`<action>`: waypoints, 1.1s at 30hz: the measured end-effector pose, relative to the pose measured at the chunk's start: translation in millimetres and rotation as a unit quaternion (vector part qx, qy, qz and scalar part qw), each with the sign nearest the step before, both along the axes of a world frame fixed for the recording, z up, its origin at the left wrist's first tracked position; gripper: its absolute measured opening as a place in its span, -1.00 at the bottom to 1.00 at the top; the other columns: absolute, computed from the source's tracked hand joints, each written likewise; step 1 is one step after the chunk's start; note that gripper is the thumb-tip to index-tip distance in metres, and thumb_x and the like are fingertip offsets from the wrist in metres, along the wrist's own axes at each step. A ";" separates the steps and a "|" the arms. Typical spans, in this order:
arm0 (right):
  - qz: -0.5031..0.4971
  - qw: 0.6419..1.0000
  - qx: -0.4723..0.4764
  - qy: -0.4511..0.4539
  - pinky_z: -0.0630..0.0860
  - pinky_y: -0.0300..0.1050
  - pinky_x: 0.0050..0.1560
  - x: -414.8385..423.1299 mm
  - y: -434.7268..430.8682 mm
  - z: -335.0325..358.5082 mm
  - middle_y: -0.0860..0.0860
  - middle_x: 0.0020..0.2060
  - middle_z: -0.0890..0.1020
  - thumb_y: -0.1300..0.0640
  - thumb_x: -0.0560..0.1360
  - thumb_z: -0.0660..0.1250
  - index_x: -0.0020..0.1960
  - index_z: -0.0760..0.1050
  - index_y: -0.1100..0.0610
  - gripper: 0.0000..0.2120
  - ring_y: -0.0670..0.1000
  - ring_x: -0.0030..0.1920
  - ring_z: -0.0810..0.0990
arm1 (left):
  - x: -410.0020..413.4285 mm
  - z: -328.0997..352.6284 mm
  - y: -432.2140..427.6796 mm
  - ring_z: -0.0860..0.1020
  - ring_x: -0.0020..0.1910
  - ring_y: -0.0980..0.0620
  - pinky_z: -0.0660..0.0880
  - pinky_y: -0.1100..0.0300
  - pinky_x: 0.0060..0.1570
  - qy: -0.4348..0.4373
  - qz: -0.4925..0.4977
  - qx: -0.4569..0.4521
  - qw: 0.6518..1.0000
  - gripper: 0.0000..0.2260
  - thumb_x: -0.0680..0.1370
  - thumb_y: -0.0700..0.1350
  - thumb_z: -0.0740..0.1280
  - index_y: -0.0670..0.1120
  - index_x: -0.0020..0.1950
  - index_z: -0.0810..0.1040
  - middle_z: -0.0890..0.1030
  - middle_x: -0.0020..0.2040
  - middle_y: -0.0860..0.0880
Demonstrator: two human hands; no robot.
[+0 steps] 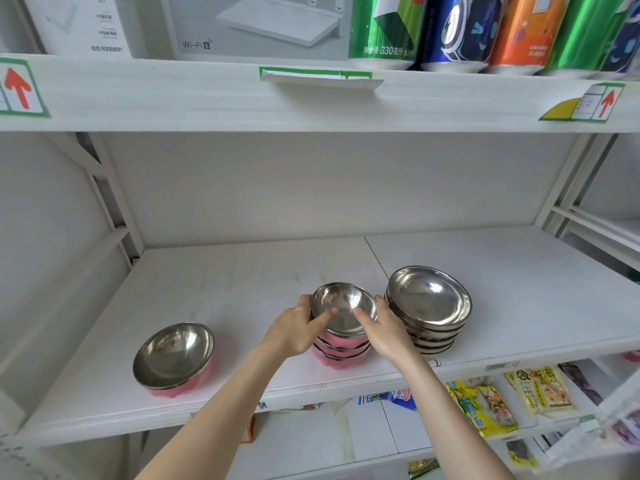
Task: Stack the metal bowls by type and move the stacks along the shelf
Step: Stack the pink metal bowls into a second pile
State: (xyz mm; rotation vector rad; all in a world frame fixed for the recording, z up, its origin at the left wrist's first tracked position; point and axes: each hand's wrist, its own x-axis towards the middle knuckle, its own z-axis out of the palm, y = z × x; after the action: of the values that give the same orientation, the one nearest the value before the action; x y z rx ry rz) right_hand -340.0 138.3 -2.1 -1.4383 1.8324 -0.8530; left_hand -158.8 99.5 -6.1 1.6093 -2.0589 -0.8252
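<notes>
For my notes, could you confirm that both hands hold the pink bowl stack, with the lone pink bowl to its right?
Not quite: the head view shows the lone pink bowl left of the pink bowl stack, which the left hand and right hand hold.

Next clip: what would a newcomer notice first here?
The left hand and right hand grip the pink stack at the front middle of the shelf, thumbs in its top bowl. A steel stack of wider bowls stands just right of it; a lone bowl sits apart on the left.
</notes>
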 end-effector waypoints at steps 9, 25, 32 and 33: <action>-0.020 0.983 -0.123 0.133 0.22 -0.04 0.37 16.1 42.4 12.0 0.10 0.50 0.25 -0.07 0.56 0.19 0.52 0.06 0.16 -0.36 0.10 0.47 0.23 | 20.3 13.0 34.9 0.54 0.11 -0.19 0.48 -0.03 0.03 -0.089 0.028 -0.085 0.992 -0.32 0.51 0.38 0.05 -0.03 0.49 0.18 0.58 0.12 -0.17; 0.010 0.915 -0.203 0.348 0.12 0.09 0.47 173.7 75.5 -1.8 0.15 0.47 0.30 -0.21 0.53 0.12 0.49 0.15 0.17 -0.33 0.12 0.49 0.19 | 191.2 32.4 83.0 0.49 0.22 -0.21 0.42 -0.08 0.12 -0.266 0.058 -0.343 0.899 -0.43 0.49 0.23 0.25 -0.09 0.37 0.44 0.54 0.24 -0.19; 0.055 0.921 -0.175 0.343 0.09 0.07 0.46 220.7 42.1 -18.1 0.13 0.49 0.26 -0.27 0.52 0.09 0.51 0.09 0.14 -0.29 0.08 0.51 0.16 | 255.2 21.9 66.1 0.43 0.32 -0.25 0.42 -0.20 0.22 -0.308 0.083 -0.312 0.895 -0.43 0.50 0.23 0.25 -0.11 0.37 0.45 0.48 0.32 -0.25; 0.063 0.924 -0.171 0.337 0.09 0.06 0.47 226.5 35.0 -20.7 0.13 0.50 0.24 -0.27 0.52 0.09 0.51 0.07 0.13 -0.28 0.07 0.51 0.15 | 264.0 18.6 61.7 0.42 0.33 -0.26 0.41 -0.21 0.22 -0.313 0.088 -0.303 0.896 -0.42 0.51 0.24 0.24 -0.11 0.38 0.44 0.48 0.33 -0.26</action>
State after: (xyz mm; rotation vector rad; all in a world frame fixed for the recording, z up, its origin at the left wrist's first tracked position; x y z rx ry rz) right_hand -113.5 173.3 -22.8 -2.2621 2.0998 -0.6776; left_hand 105.2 161.3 12.5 1.7606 -2.1877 0.4511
